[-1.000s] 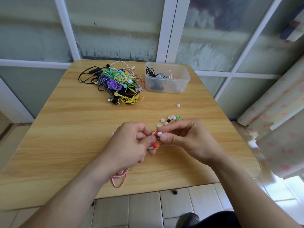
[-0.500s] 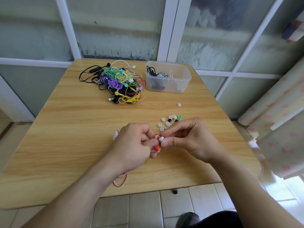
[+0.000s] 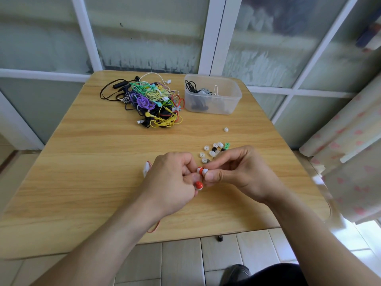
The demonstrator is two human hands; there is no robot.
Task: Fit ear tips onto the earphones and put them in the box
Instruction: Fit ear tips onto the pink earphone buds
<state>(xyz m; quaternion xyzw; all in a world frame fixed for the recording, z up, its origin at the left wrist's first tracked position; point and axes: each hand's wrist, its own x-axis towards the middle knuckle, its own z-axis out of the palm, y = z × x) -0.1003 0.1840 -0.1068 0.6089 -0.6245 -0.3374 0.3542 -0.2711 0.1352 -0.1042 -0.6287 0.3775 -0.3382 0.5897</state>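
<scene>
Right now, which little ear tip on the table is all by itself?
The white ear tip, lying alone between the box and the cluster of tips.

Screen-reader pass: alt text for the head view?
Left hand holds a red earbud while right hand pinches a white tip onto it, above a wooden table. Loose tips, tangled earphones and a clear box lie beyond.
</scene>
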